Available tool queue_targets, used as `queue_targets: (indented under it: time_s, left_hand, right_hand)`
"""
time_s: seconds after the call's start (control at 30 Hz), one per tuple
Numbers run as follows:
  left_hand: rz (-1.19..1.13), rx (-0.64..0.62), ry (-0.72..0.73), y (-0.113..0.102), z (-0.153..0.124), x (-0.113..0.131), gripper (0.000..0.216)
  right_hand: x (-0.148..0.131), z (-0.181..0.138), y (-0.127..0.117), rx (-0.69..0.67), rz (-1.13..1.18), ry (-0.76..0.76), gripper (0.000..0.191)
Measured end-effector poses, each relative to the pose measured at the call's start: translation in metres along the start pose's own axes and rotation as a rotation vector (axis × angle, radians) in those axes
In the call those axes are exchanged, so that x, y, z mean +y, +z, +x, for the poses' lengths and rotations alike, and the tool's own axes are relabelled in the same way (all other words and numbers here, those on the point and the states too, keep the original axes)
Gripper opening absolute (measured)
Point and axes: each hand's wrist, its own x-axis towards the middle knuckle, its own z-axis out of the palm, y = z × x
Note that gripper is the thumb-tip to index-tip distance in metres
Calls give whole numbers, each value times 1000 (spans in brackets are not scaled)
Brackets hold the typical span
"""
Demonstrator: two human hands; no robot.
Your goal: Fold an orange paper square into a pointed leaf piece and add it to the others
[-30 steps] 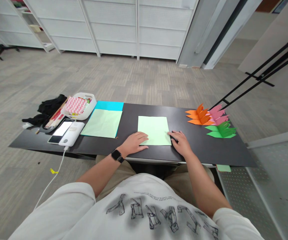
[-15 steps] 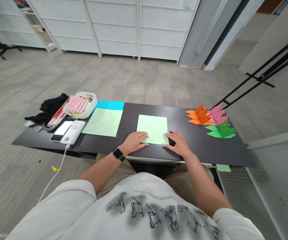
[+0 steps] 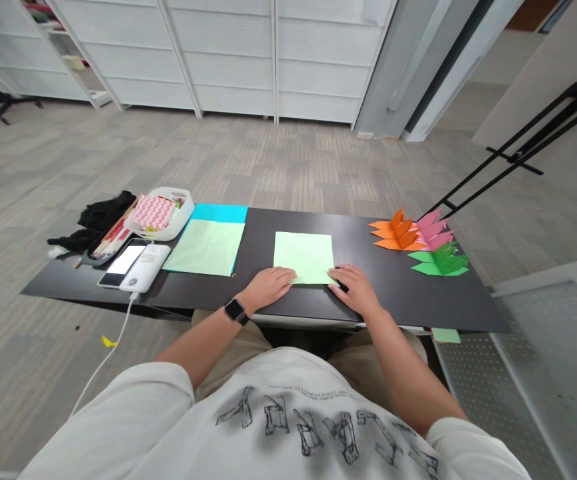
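At the center of the frame, one square-cornered pale-green sheet (image 3: pixel 304 255) of thin paper lies flat on a smooth black tabletop (image 3: pixel 261 235). The left hand (image 3: pixel 268 288) rests on its lower-left corner, fingers extended and close together; the right hand (image 3: pixel 357 289) touches its lower-right corner, thumb and index finger apart. Three spiky folded-paper pieces (image 3: pixel 441 260), orange, pink and green, sit at right.

Smooth matt paper for the central green sheet (image 3: pixel 304 255), faintly glossy dark tabletop (image 3: pixel 263 233), white plastic basket (image 3: pixel 184 217).
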Motion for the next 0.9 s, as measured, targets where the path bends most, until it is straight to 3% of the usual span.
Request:
queue_targets:
  time_s: [0.1, 0.27, 0.43, 0.57, 0.7, 0.9]
  left_hand:
    - [-7, 21, 17, 0, 0, -2, 23]
    - [-91, 158, -105, -12, 4, 1, 19]
    - [-169, 234, -146, -31, 6, 5, 20]
    - [-198, 177, -171, -41, 2, -4, 17]
    - [-179, 63, -184, -43, -2, -25, 49]
    - [-234, -1, -217, -27, -5, -44, 35]
  right_hand:
    - [1, -1, -1, 25, 1, -5, 36]
    - [2, -2, -4, 41, 1, -26, 59]
    - [5, 8, 0, 26, 17, -19, 52]
    - [10, 18, 6, 7, 72, -18, 39]
    - [17, 18, 10, 48, 132, -23, 40]
    - [21, 18, 12, 16, 154, -33, 46]
